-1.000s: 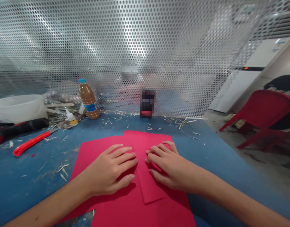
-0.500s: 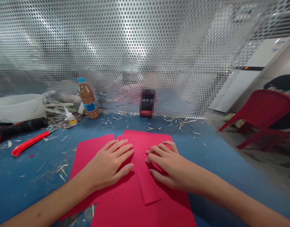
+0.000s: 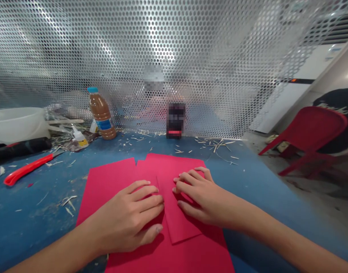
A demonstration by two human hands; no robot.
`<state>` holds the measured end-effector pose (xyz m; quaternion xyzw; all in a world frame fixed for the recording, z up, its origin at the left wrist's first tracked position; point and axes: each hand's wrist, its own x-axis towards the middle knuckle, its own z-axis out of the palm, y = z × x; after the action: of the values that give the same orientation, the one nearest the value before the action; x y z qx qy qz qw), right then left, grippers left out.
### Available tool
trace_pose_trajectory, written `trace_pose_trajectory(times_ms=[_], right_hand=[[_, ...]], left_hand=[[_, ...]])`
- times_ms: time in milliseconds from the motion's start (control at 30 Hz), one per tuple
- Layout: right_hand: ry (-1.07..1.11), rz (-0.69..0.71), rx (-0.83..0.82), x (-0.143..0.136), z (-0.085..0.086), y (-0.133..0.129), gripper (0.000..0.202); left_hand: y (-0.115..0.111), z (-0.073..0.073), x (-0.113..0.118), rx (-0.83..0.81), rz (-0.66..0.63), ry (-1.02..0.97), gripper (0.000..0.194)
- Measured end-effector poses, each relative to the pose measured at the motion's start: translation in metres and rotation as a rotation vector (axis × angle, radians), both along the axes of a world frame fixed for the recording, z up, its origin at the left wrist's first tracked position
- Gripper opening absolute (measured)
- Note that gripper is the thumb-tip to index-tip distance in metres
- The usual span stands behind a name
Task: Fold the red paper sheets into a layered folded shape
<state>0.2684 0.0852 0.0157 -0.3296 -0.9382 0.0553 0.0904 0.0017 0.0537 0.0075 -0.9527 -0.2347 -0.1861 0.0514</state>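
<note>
Red paper sheets [image 3: 105,184] overlap on the blue table in front of me. On top lies a narrower red paper piece [image 3: 176,229], its left edge slanting down between my hands. My left hand [image 3: 130,218] rests palm down on the red paper, fingers stretched towards that edge and the thumb lower down. Palm down on the narrower piece is my right hand [image 3: 200,197], its fingers slightly bent and apart, pressing the paper flat. Neither hand grips anything. The paper under both palms is hidden.
At left lie a red-handled knife [image 3: 28,169] and a black tool [image 3: 34,146], near a white tub [image 3: 19,123]. A glue bottle [image 3: 80,137] and a brown drink bottle [image 3: 101,113] stand behind. A blurred black box [image 3: 175,120] stands against the perforated metal screen [image 3: 208,68].
My left hand has slid down the paper, towards me. The right hand keeps its place on the paper. The view has shifted slightly.
</note>
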Motion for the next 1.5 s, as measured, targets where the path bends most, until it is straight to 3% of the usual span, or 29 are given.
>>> trace_pose_trajectory(times_ms=[267, 433, 600, 700, 833, 933, 1133, 1233, 1500], right_hand=[[0.009, -0.005, 0.004, 0.003, -0.002, 0.000, 0.013], [0.035, 0.005, 0.008, 0.004, -0.003, 0.003, 0.012], [0.094, 0.002, 0.050, 0.003, -0.010, 0.003, 0.012], [0.147, 0.054, 0.063, 0.001, -0.016, 0.002, 0.014], [0.220, 0.230, -0.004, 0.000, -0.020, 0.001, 0.019], [0.225, 0.261, -0.038, -0.003, -0.020, -0.003, 0.024], [0.212, -0.009, 0.090, -0.011, -0.022, -0.009, 0.012], [0.193, -0.035, 0.126, -0.013, -0.023, -0.010, 0.011], [0.167, -0.168, 0.224, -0.014, -0.024, -0.012, 0.010]], left_hand=[[-0.028, 0.003, 0.012, -0.143, -0.068, -0.067, 0.013], [-0.027, 0.008, 0.010, -0.122, -0.129, -0.060, 0.006], [-0.027, 0.008, 0.011, -0.128, -0.234, -0.014, 0.011], [-0.025, 0.009, 0.011, -0.122, -0.193, -0.039, 0.012], [-0.023, 0.012, 0.009, -0.122, -0.131, -0.037, 0.009], [-0.024, 0.009, 0.009, -0.125, -0.076, -0.058, 0.008], [-0.019, 0.002, 0.022, -0.160, 0.196, -0.031, 0.007], [-0.009, 0.007, 0.033, -0.154, 0.291, 0.070, 0.005], [-0.001, 0.006, 0.038, 0.154, 0.272, 0.291, 0.009]])
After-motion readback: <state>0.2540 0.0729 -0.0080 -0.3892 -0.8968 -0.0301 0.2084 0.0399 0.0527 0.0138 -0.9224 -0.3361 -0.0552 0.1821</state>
